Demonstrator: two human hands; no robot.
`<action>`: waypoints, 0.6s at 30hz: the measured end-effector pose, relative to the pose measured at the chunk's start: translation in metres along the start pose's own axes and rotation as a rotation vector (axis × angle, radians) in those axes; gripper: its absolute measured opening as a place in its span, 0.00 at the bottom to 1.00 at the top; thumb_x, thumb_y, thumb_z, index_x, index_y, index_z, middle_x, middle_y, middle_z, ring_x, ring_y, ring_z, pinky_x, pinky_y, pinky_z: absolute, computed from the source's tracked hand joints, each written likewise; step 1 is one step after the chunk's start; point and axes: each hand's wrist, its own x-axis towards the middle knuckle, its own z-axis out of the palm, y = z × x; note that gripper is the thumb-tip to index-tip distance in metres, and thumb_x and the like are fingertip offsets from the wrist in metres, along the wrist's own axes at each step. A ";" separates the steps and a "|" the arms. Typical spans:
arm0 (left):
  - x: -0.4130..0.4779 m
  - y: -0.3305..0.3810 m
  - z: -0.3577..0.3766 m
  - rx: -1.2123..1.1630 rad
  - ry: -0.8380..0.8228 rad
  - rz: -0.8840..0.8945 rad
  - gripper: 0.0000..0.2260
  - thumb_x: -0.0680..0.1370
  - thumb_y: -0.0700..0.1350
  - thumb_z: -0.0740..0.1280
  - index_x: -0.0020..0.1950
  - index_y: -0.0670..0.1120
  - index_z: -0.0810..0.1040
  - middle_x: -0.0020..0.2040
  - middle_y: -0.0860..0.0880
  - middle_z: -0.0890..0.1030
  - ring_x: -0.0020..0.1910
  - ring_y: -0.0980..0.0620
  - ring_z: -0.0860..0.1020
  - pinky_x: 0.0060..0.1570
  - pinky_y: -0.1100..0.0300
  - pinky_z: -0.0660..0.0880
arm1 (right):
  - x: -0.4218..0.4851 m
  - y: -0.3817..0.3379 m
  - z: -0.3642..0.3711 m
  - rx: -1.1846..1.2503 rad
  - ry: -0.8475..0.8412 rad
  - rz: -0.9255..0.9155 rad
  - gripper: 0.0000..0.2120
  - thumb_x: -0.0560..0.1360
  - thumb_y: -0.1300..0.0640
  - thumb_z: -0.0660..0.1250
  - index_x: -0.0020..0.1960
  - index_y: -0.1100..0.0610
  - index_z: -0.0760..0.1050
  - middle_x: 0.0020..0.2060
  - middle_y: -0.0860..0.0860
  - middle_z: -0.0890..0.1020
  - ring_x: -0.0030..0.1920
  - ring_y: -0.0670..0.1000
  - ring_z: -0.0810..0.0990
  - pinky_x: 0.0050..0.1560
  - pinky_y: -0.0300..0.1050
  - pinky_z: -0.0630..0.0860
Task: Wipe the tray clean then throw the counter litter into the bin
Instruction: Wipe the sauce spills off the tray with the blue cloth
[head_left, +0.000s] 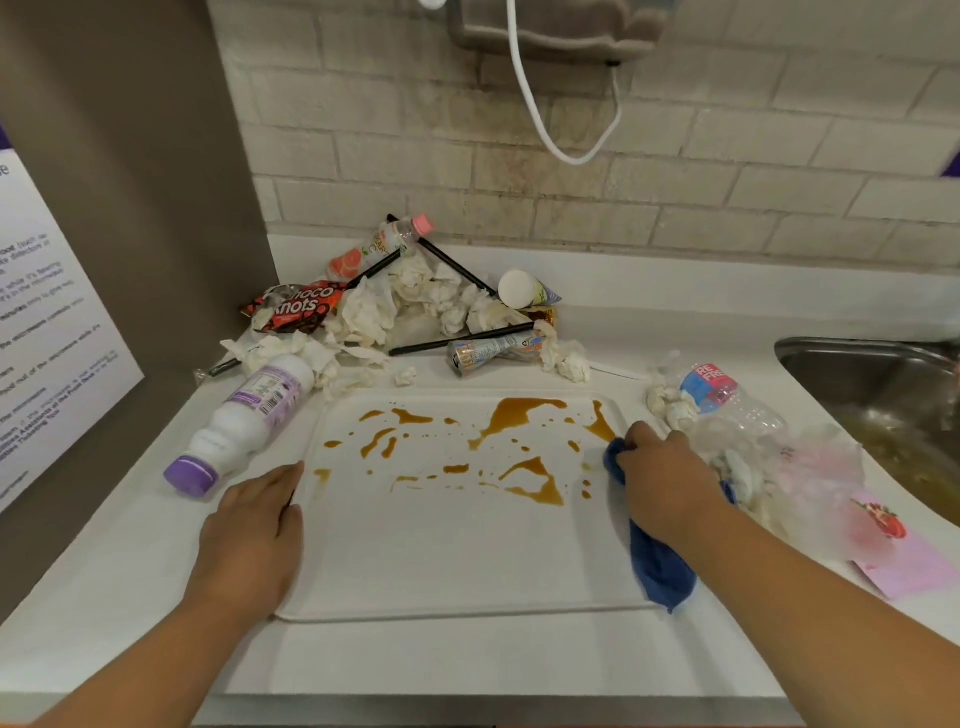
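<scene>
So the white table (130, 597) takes up most of the view, with a steel sink (852, 379) sunk into its right end. Sitting in the middle is a white tray (441, 561), splattered across its far half with brown sauce stains (524, 415).

Behind the tray there's a whole litter pile (415, 306) pushed toward the tiled wall: crumpled tissues, black straws, a choco snack wrapper (296, 306), a crushed can (493, 353), a pink-capped bottle (384, 244). A white bottle with a purple cap (239, 426) lies on its side just left of the tray. On the right, a clear water bottle (727, 400) rests among plastic wrap and more tissue.

Left hand (249, 535) is flat on the tray's left edge, fingers pressed together, pinning it down. Right hand (665, 478) is at the tray's right edge, fingers curled tight around a blue cloth (660, 566) that trails back under the wrist onto the tray.
</scene>
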 end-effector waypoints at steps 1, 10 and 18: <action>0.000 0.000 0.000 -0.007 0.002 0.000 0.20 0.79 0.41 0.58 0.71 0.48 0.69 0.69 0.50 0.72 0.67 0.46 0.67 0.66 0.48 0.66 | 0.000 -0.003 0.000 0.004 -0.015 -0.046 0.16 0.78 0.61 0.55 0.64 0.56 0.69 0.60 0.52 0.66 0.50 0.55 0.69 0.45 0.44 0.72; 0.001 -0.002 0.001 -0.029 0.007 0.009 0.20 0.78 0.40 0.60 0.70 0.48 0.71 0.68 0.50 0.73 0.66 0.45 0.69 0.64 0.48 0.68 | -0.008 -0.021 0.006 0.050 -0.079 0.064 0.12 0.77 0.63 0.57 0.60 0.59 0.71 0.59 0.54 0.66 0.51 0.55 0.75 0.43 0.44 0.71; 0.001 0.001 -0.001 -0.071 0.023 0.003 0.20 0.77 0.38 0.61 0.69 0.49 0.72 0.67 0.50 0.74 0.66 0.46 0.69 0.64 0.49 0.68 | 0.009 -0.025 0.009 0.254 -0.036 0.066 0.16 0.77 0.58 0.60 0.64 0.57 0.70 0.62 0.53 0.65 0.54 0.57 0.75 0.53 0.48 0.75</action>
